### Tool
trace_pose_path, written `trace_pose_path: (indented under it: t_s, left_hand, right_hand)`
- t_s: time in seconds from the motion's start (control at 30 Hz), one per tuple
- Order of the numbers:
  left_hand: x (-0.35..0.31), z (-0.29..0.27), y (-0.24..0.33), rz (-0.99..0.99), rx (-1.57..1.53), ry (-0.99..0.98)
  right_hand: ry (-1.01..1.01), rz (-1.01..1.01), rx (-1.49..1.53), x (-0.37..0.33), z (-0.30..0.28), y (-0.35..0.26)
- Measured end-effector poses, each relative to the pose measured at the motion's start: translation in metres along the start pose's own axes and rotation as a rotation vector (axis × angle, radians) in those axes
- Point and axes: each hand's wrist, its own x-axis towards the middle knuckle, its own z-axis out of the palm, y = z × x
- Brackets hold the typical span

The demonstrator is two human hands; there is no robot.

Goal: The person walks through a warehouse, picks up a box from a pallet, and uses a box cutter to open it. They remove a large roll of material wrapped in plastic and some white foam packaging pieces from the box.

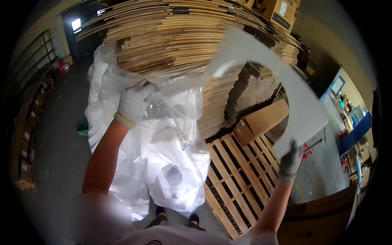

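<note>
My left hand [136,100], in a white knit glove with a yellow cuff, is closed on the gathered rim of a large clear plastic bag [141,171]. White pieces fill the bag, which hangs in front of me. My right hand [290,162], in a glove with dark fingertips, grips the lower end of a white foam sheet [304,108] with a large curved cutout. The sheet is raised to the right, slightly blurred, and its far left end comes close to the bag's stretched plastic; I cannot tell whether they touch.
A tall stack of flattened cardboard [175,36] rises beyond the bag. To its right, an open brown carton [267,118] rests on a wooden pallet [234,183]. Boxes [30,126] line the left side, and a red pallet jack [307,152] is partly visible behind my right hand.
</note>
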Motion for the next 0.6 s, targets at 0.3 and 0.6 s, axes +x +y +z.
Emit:
trace_pose_path:
  t_s: [0.3, 0.6]
  left_hand:
    - [-0.027, -0.103, 0.149, 0.139, 0.110, 0.133]
    - [-0.033, -0.111, 0.222, 0.396, 0.065, 0.206]
  right_hand:
    - [-0.865, -0.338, -0.453, 0.130, 0.072, -0.143]
    - [-1.119, -0.628, -0.667, 0.164, 0.136, -0.124]
